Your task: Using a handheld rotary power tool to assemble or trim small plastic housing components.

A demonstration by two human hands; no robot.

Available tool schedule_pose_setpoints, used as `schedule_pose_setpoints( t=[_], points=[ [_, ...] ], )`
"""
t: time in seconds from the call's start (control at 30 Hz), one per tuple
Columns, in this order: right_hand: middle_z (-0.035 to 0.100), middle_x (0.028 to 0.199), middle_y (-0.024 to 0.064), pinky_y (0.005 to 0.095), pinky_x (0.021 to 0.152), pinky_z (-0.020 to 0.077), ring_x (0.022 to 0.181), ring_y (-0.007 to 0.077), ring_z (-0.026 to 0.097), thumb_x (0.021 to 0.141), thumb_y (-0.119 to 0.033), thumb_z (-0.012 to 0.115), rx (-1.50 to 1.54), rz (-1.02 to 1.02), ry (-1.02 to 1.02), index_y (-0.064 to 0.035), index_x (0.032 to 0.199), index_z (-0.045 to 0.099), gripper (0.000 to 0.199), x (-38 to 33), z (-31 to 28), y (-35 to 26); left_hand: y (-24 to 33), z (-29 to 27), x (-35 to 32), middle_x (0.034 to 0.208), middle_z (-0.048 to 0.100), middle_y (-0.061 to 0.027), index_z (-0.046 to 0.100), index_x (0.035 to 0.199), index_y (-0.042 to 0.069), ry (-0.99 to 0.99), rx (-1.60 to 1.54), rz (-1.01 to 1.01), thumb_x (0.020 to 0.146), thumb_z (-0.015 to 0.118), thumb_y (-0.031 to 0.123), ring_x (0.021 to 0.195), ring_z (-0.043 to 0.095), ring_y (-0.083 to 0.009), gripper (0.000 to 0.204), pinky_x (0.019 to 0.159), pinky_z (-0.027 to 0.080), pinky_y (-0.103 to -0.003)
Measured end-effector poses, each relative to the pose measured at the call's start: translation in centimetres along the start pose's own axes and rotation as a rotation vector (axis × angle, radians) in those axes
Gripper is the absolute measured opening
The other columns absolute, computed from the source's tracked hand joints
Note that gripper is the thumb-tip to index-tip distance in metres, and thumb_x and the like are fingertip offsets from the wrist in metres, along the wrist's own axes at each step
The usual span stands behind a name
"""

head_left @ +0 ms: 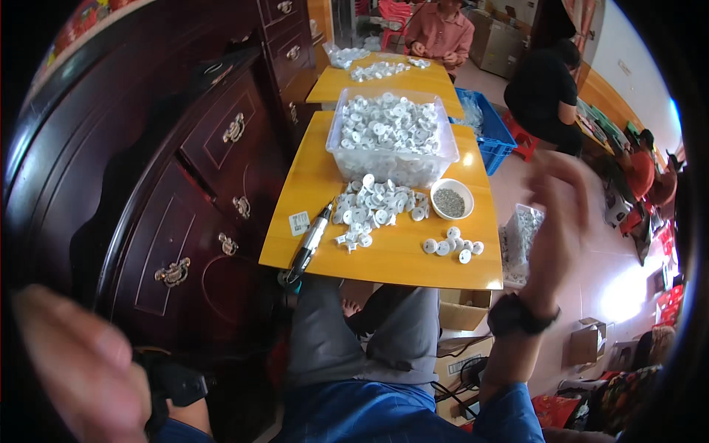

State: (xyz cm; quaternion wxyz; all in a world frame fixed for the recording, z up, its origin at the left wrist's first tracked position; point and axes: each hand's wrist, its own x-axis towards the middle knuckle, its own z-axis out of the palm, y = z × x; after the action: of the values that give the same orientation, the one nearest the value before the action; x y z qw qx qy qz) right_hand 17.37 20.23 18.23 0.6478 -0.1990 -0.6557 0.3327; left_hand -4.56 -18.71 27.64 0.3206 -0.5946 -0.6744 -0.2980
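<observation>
Both my hands are raised off the table, blurred by motion. At the lower left, my left hand (81,362) is beside the dark cabinet, its fingers stretched out and nothing visible in them. My right hand (557,221) is up past the table's right edge, fingers loosely curved and apart, with no object visible in it. On the yellow table (303,184) lies a silver and black electric screwdriver (310,242). Beside it is a pile of white round plastic parts (373,207). A white bowl (451,199) holds small metal pieces, and several round white pieces (453,244) lie near the front edge.
A clear plastic tub (395,164) heaped with white parts stands at the table's back. Dark wooden drawers (214,148) line the left. A blue crate (496,136) and another clear container (523,236) are at the right. Other people sit farther off, one at a second table (340,90).
</observation>
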Motion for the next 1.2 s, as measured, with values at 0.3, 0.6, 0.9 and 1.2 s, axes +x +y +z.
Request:
schedule_pose_setpoints(
  t=[0.3, 0.6, 0.9, 1.2],
  points=[
    [0.073, 0.090, 0.0178, 0.0449, 0.078, 0.0568, 0.084, 0.0362, 0.071, 0.080, -0.024, 0.069, -0.992, 0.307, -0.794, -0.0072, 0.091, 0.074, 0.021, -0.5, 0.5, 22.8, -1.6, 24.3, -1.5, 0.077, 0.060, -0.0077, 0.064, 0.115, 0.000, -0.371, -0.376, -0.471, 0.079, 0.074, 0.004, 0.060, 0.058, -0.0121, 0.038, 0.056, 0.048, -0.027],
    [0.073, 0.094, 0.0176, 0.0444, 0.080, 0.0574, 0.089, 0.0351, 0.071, 0.075, -0.025, 0.069, -1.208, 0.285, -0.857, -0.0073, 0.088, 0.076, 0.023, -2.3, 1.9, 28.4, -4.1, 35.1, -6.8, 0.113, 0.065, -0.0256, 0.054, 0.123, -0.001, -0.752, -0.117, -0.550, 0.081, 0.075, 0.041, 0.104, 0.063, -0.0425, 0.063, 0.087, 0.051, -0.051],
    [0.071, 0.111, 0.0182, 0.0410, 0.088, 0.0563, 0.105, 0.0319, 0.069, 0.086, -0.020, 0.060, -1.264, 0.352, -1.015, -0.0060, 0.106, 0.074, 0.028, -1.4, 3.1, 27.5, -5.4, 37.4, -6.7, 0.103, 0.069, -0.0232, 0.061, 0.112, -0.001, -0.908, -0.028, -0.735, 0.080, 0.071, 0.035, 0.098, 0.067, -0.0396, 0.049, 0.085, 0.051, -0.049],
    [0.072, 0.103, 0.0205, 0.0428, 0.084, 0.0576, 0.096, 0.0347, 0.071, 0.081, -0.025, 0.066, -1.255, 0.317, -0.947, -0.0033, 0.097, 0.075, 0.028, -1.1, 2.3, 27.4, -5.2, 34.7, -13.4, 0.083, 0.063, -0.0060, 0.058, 0.098, 0.001, -0.471, -1.016, -1.055, 0.087, 0.067, 0.018, 0.074, 0.065, -0.0164, 0.022, 0.067, 0.053, -0.032]
  ],
)
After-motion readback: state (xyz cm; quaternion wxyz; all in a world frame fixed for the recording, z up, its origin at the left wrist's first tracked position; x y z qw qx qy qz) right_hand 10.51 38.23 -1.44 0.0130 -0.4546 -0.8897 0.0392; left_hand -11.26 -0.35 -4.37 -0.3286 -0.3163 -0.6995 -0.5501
